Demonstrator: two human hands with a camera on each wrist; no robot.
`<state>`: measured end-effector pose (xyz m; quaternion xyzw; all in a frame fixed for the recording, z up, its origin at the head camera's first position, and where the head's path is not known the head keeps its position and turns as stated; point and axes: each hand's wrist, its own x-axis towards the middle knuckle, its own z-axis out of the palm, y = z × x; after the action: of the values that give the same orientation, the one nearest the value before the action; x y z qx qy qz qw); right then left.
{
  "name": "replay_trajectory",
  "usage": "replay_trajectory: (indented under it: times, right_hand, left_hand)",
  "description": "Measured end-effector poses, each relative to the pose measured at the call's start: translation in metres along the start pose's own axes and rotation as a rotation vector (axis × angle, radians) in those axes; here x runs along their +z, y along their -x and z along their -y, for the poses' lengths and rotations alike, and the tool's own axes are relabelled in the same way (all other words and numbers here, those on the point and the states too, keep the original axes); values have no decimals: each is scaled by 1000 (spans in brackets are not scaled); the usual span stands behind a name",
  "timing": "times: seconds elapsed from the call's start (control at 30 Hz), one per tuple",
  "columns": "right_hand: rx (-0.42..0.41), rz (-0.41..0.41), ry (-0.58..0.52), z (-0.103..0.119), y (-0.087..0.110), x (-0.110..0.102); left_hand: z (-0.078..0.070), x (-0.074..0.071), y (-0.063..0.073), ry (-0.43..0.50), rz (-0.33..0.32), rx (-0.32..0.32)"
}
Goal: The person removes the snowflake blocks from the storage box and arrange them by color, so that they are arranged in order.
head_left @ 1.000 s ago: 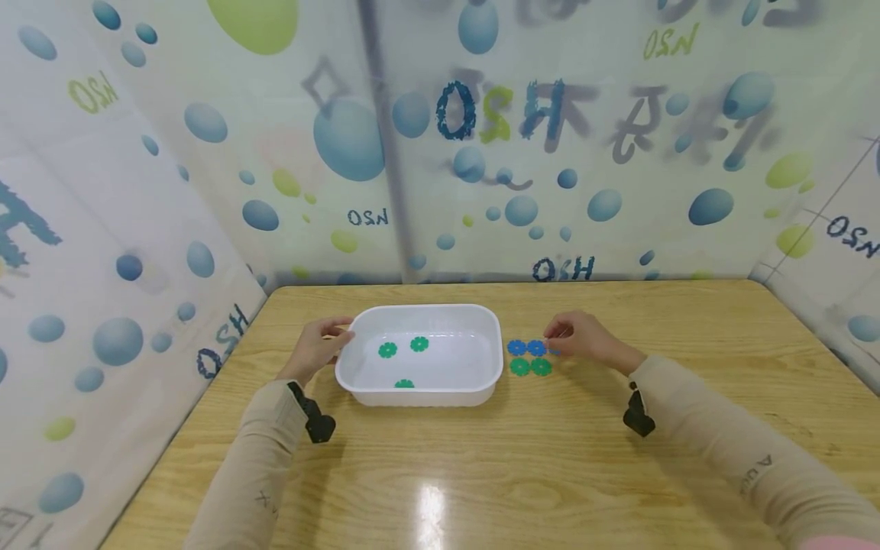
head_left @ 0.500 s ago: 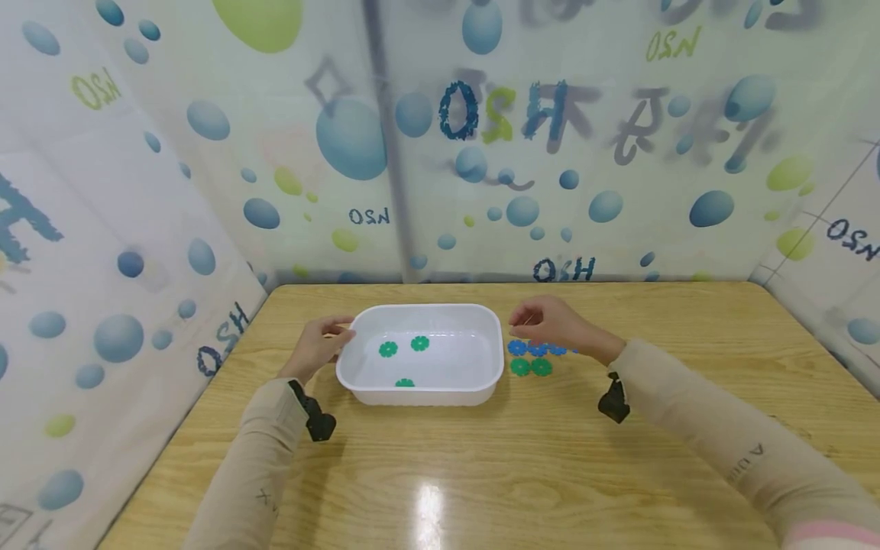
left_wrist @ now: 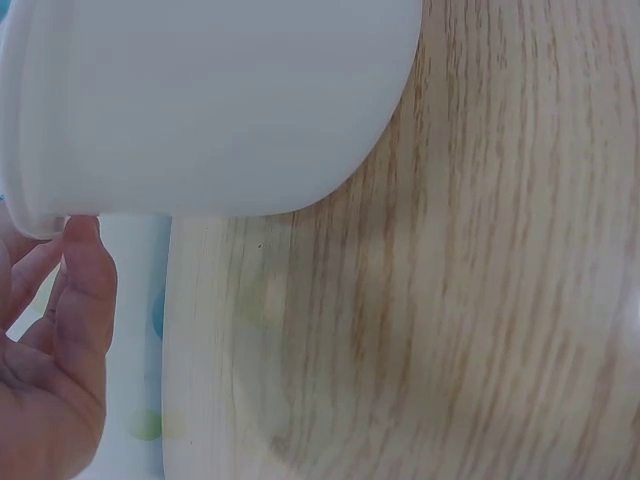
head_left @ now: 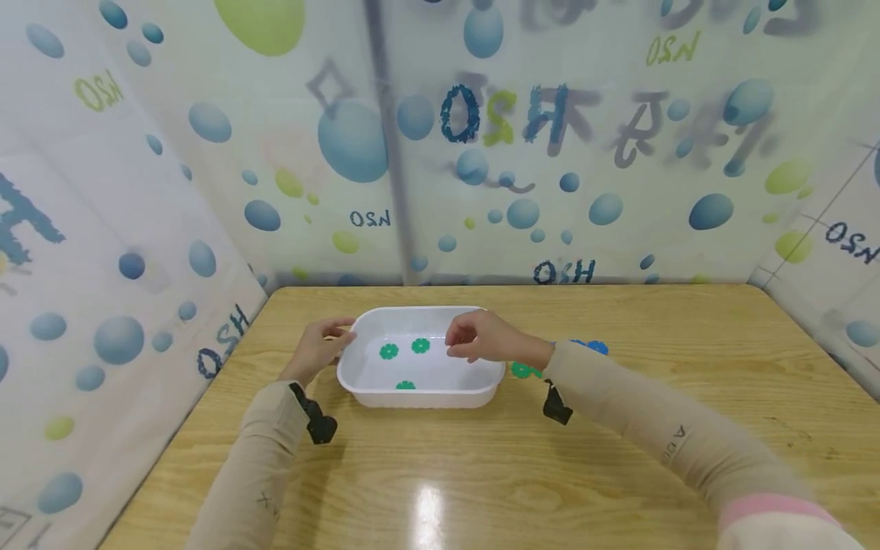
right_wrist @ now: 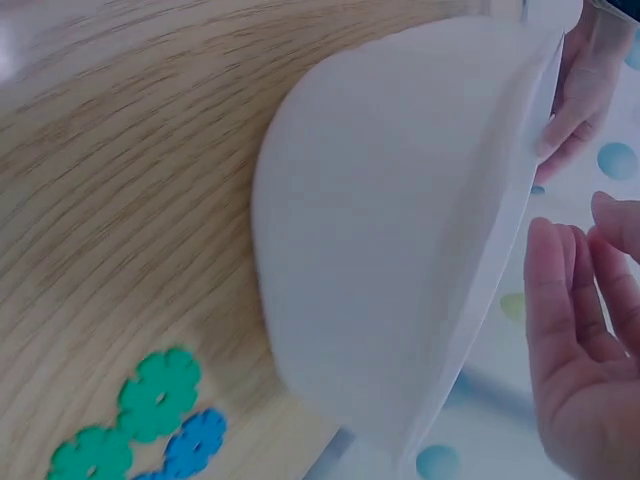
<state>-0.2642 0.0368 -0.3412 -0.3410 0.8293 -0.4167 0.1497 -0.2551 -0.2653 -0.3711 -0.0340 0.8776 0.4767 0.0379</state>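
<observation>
A white plastic basin stands on the table, with green flower-shaped discs lying inside it. At its left end my left hand grips the rim; the left wrist view shows the fingers against the outside just under the lip. My right hand hovers over the right part of the basin, thumb and fingertips brought together. In the right wrist view that hand is above the rim, and I cannot tell whether a disc is between its fingertips. Right of the basin lie green discs and blue discs.
The wooden table runs back to a curtain printed with bubbles and lettering, which also closes off both sides. More blue discs show beyond my right sleeve.
My right hand has moved left from the blue discs, past the basin's right rim, to above its inside. The left hand and the basin have stayed put.
</observation>
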Motion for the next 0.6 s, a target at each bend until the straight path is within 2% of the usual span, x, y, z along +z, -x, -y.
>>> replay_trajectory:
  times: [0.3,0.6]
  right_hand:
    - [34,138,35,9,-31,29]
    - [118,167,65,10,-54,49]
  left_hand:
    - [-2,1,0,-2,-3,-21]
    - [-2,-1,0,4,0,-16]
